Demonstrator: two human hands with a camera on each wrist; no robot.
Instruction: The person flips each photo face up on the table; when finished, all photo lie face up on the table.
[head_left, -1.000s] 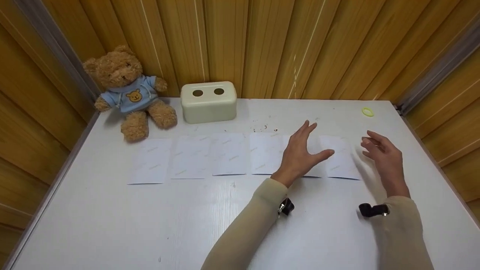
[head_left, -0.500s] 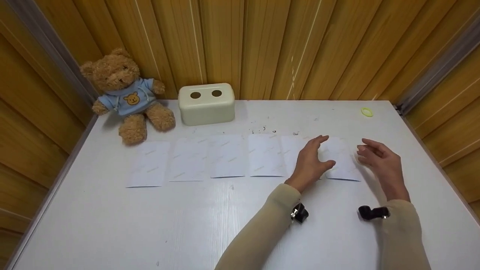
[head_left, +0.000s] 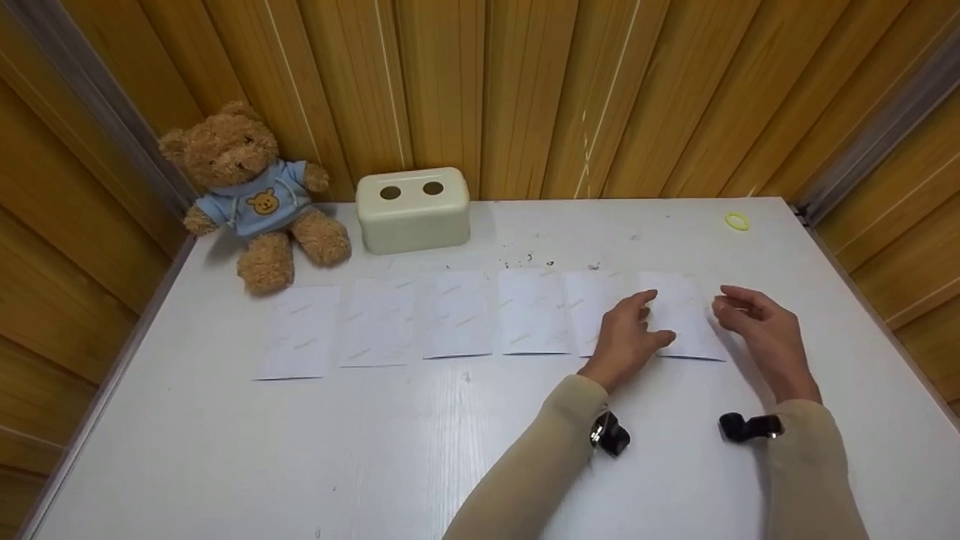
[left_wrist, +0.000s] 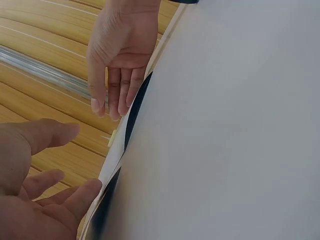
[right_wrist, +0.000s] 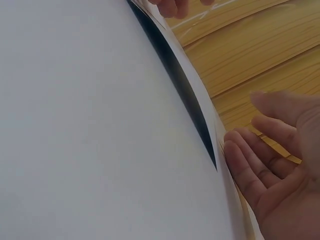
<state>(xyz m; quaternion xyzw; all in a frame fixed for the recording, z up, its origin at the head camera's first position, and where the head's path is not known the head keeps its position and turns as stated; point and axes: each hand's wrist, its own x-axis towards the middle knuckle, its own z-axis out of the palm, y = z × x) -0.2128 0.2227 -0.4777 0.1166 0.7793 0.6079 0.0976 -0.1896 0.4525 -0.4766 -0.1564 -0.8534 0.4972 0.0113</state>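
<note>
Six white paper cards with faint printed marks lie in a row, several with front edges bowed up off the table. My left hand (head_left: 626, 337) is over the gap between the fifth card (head_left: 589, 296) and the rightmost card (head_left: 681, 322), thumb and fingers spread apart. Loosely bent, my right hand (head_left: 765, 337) is beside that rightmost card's right edge, holding nothing. A dark underside shows beneath a curled card (right_wrist: 182, 82) in the right wrist view. In the left wrist view, the left fingertips (left_wrist: 90, 192) are close to a card edge; contact is unclear.
A brown teddy bear (head_left: 247, 195) in a blue hoodie sits at the back left of the white table (head_left: 390, 450). Beside it stands a cream box (head_left: 412, 217) with two round holes. A yellow-green ring (head_left: 737, 221) lies at the back right, near wooden-slat walls (head_left: 525, 97).
My left hand has moved right and nearer to me, from above the fifth card toward the rightmost one, its fingers bending more. The right hand has come slightly nearer. The cards look unmoved.
</note>
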